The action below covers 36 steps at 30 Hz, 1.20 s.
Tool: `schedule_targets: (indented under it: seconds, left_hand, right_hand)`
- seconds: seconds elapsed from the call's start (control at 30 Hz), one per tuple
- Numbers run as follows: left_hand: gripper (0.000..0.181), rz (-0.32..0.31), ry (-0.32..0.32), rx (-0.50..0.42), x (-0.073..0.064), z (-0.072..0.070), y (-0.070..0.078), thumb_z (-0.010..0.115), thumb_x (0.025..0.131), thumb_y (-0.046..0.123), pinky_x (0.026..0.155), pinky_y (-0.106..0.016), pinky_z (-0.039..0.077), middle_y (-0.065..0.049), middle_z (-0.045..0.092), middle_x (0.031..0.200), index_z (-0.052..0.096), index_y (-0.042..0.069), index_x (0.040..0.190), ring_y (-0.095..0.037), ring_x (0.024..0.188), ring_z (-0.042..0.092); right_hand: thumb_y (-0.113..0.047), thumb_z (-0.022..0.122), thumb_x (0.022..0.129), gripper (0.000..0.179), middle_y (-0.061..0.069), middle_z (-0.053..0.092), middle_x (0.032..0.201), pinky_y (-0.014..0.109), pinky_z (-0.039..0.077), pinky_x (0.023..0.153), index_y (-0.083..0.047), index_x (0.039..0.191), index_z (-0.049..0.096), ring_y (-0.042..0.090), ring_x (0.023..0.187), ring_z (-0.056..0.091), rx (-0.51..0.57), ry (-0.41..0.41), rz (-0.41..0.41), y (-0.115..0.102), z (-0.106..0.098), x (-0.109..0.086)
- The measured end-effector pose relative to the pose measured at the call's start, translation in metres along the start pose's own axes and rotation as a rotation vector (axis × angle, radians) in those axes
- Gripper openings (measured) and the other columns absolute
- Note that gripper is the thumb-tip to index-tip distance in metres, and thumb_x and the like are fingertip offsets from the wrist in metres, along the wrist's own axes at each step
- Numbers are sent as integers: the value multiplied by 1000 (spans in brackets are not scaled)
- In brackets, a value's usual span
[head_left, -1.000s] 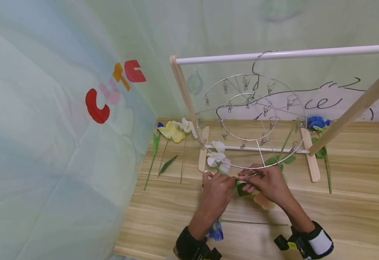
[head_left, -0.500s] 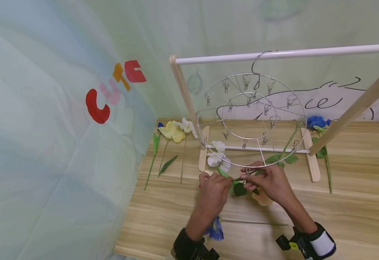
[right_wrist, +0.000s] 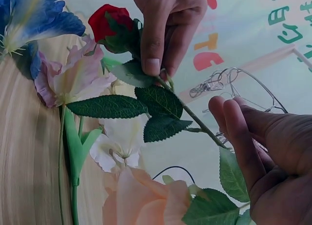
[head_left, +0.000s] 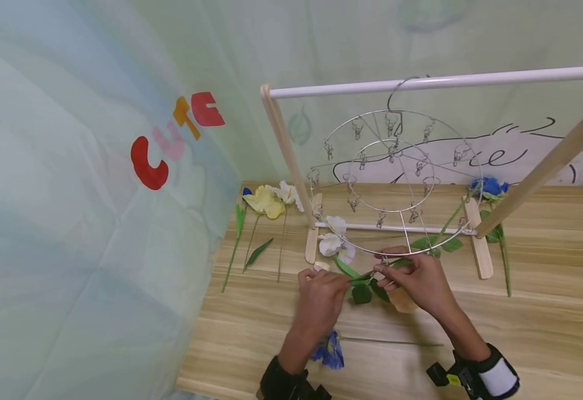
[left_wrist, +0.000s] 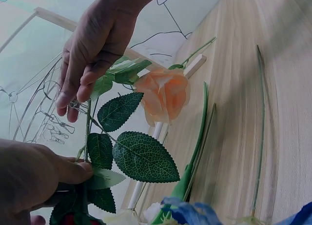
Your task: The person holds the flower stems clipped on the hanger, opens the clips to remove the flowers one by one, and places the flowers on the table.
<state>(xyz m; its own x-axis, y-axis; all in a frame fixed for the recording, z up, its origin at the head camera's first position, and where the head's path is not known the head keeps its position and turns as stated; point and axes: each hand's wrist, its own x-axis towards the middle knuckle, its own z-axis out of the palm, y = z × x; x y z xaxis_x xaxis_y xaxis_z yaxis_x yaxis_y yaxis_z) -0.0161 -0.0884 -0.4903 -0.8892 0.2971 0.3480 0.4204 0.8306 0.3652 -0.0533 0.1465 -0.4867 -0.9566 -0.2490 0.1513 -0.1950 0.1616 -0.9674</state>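
Observation:
My left hand (head_left: 321,297) pinches the stem of an artificial red rose (right_wrist: 109,27) just below its bloom, between thumb and fingers. The rose's leafy stem (right_wrist: 197,118) runs across to my right hand (head_left: 418,280). There, the right fingertips pinch a small metal clip (left_wrist: 74,104) at the stem, under the front rim of a round wire hanger (head_left: 396,254). In the head view the red bloom is hidden by the left hand. A peach rose (left_wrist: 163,93) lies on the table below the right hand.
The hanger, with several clips, hangs by its hook from the white rod (head_left: 341,90) of a wooden-legged rack. Yellow (head_left: 266,201) and white flowers lie at the left. One blue flower (head_left: 488,186) lies at the right rear, another blue flower (head_left: 332,351) in front.
My left hand has drawn a little to the left, and more of the rose's leafy stem shows between the hands. The hanger has swung slightly right, while my right hand keeps at the clip.

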Motion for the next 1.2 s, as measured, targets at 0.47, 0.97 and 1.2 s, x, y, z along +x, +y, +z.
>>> schedule_targets:
  seconds: [0.47,0.97,1.2]
  left_hand:
    - [11,-3,6,6,-13,-10,-10,83,92,13,94,-49,38,6,83,99,85,18,102,-12,96,74]
    - [11,-24,-10,16,-24,-17,-16,83,92,11,92,-46,35,5,82,97,85,18,100,-14,98,74]
    - [16,-3,-7,7,-25,-20,-18,84,89,7,91,-44,33,7,82,96,85,19,99,-12,96,73]
  right_hand:
    - [-7,73,100,33,16,81,91,39,61,54,-10,133,72,13,61,77,-7,9,-15,1,-2,-2]
    - [-15,75,100,33,9,82,83,31,59,53,-11,133,73,13,61,77,-132,-1,50,6,1,-10]
    - [-14,77,98,32,11,82,109,33,60,56,-9,130,74,13,64,77,-156,-12,52,9,0,-18]
